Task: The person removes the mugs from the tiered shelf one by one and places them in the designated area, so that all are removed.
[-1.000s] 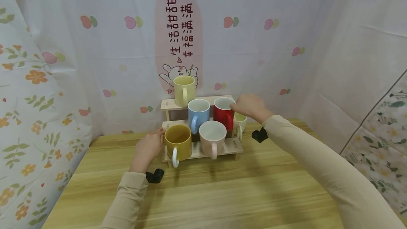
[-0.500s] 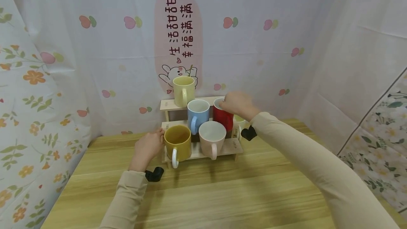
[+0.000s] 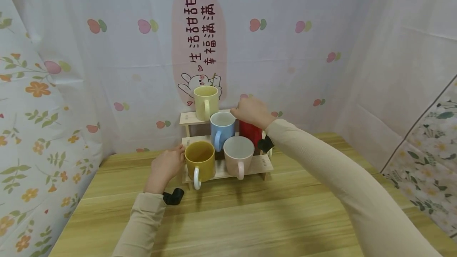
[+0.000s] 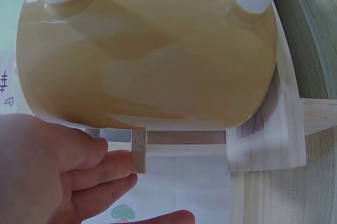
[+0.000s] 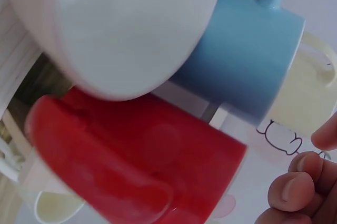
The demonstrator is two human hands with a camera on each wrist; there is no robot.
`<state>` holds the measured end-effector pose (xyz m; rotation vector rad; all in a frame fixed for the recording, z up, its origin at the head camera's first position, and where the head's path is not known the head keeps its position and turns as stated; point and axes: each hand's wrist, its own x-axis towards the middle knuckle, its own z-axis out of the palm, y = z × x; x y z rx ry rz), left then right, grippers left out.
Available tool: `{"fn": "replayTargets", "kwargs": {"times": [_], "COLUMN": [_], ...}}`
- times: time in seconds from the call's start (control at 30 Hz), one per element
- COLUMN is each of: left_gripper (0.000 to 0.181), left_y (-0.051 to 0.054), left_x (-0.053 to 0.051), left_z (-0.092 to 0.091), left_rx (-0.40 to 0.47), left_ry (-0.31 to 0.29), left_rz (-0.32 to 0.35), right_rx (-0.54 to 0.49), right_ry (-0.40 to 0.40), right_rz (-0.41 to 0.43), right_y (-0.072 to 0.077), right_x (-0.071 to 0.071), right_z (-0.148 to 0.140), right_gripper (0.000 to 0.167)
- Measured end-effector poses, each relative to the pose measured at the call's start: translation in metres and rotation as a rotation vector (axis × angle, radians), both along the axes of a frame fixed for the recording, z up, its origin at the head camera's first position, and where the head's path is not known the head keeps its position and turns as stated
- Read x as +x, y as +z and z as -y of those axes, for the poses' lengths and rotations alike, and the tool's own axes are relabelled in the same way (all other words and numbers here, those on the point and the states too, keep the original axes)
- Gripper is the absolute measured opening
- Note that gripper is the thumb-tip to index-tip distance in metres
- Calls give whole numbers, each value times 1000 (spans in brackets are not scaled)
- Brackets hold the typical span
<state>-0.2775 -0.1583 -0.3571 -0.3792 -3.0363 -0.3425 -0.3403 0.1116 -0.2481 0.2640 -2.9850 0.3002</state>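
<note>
Several mugs stand on a tiered wooden rack. My left hand grips the rack's left side beside an ochre mug with a white handle. In the left wrist view, its fingertips meet a small wooden upright. My right hand hovers above a red mug, covering its rim. The fingers are loosely curled, apart from the mugs and holding nothing. A blue mug is to its left on the middle tier, and a pale yellow mug stands on top.
A pale pink mug shares the lowest tier with the ochre one. Behind the right wrist, a pale mug is mostly hidden. The rack stands on a wood-grain table in front of a printed curtain.
My right hand has moved left, from the right side of the red mug to above its rim, towards the blue and pale yellow mugs. My left hand has stayed at the rack.
</note>
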Motion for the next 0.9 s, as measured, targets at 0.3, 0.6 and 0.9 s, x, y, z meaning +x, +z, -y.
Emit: {"fn": "replayTargets", "kwargs": {"times": [0.3, 0.6, 0.9], "left_gripper": [41, 41, 43], "left_y": [1, 2, 0], "left_x": [0, -1, 0], "left_z": [1, -2, -1], "left_rx": [20, 37, 57], "left_ry": [-4, 4, 25], "left_rz": [-8, -18, -33], "right_rx": [18, 25, 36], "right_ry": [37, 26, 56], "right_rz": [-18, -33, -10], "right_y": [6, 9, 13], "right_x": [-8, -13, -18], "right_z": [20, 37, 61], "right_gripper": [46, 49, 48]}}
